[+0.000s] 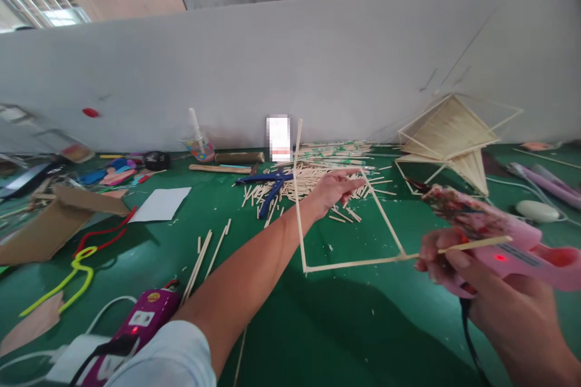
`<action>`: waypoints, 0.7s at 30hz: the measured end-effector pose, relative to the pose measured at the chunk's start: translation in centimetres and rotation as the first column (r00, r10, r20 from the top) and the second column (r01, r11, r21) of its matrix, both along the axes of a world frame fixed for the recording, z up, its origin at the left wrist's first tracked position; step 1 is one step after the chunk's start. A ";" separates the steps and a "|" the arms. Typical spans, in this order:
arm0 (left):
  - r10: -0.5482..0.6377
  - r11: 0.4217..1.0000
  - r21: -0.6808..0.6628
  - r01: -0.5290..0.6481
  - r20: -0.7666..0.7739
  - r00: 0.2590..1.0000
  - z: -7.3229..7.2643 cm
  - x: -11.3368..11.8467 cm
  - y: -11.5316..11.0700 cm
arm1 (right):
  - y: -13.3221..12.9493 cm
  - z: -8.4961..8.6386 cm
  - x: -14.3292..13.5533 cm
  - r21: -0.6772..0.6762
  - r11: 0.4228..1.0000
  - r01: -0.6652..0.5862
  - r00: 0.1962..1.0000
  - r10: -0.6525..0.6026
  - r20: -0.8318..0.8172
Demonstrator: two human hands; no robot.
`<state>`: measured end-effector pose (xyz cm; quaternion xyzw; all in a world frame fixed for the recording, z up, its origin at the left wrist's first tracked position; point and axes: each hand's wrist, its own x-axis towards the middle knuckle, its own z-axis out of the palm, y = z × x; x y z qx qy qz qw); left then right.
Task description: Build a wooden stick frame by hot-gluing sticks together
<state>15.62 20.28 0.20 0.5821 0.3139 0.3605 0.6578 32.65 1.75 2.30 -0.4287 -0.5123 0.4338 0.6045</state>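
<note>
My right hand (508, 308) is closed around a pink hot glue gun (490, 217) with a lit red light. Its thumb and fingers also pinch one end of a frame of thin wooden sticks (354, 264), three-sided and held up over the table. My left hand (333, 190) reaches out behind this frame, over a loose pile of short wooden sticks (308, 181). Its index finger points right and the other fingers are partly bent; I see nothing held in it. Blue-handled cutting pliers (272, 187) lie on the pile left of that hand.
A finished-looking stick structure (454, 133) stands back right by a white partition (227, 60). Left on the green table (354, 326) are a purple power strip (145, 320), cardboard (54, 224), white paper (161, 204) and pipe cleaners (86, 260). The glue gun's black cord (469, 338) hangs down.
</note>
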 end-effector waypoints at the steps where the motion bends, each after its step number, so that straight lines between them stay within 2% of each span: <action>1: -0.006 1.000 0.000 0.006 -0.007 1.000 0.0 0.2 0.1 | -0.1 0.0 0.0 0.001 1.000 0.005 1.000 -0.005 -0.005; 5: 0.068 0.997 -0.020 -0.069 -0.063 0.996 -0.6 -0.2 0.6 | -0.2 -0.1 -0.2 0.023 0.999 0.034 0.999 -0.034 -0.002; 8: 0.209 0.975 -0.043 -0.216 -0.130 0.969 -1.2 -1.7 1.7 | -0.2 0.1 -0.4 0.047 0.996 0.078 0.997 -0.078 0.001; 12: 0.410 0.905 -0.016 -0.425 -0.230 0.883 -1.1 -4.6 4.2 | -0.2 0.7 -0.3 0.054 0.985 0.164 0.986 -0.162 -0.039; 17: 0.593 0.797 0.100 -0.595 -0.310 0.743 0.8 -8.7 7.2 | -0.6 0.8 0.0 0.019 0.980 0.196 0.973 -0.193 -0.125; 21: 0.683 0.726 0.226 -0.649 -0.344 0.644 3.8 -12.2 8.7 | -0.7 0.8 0.0 0.011 0.962 0.272 0.950 -0.267 -0.163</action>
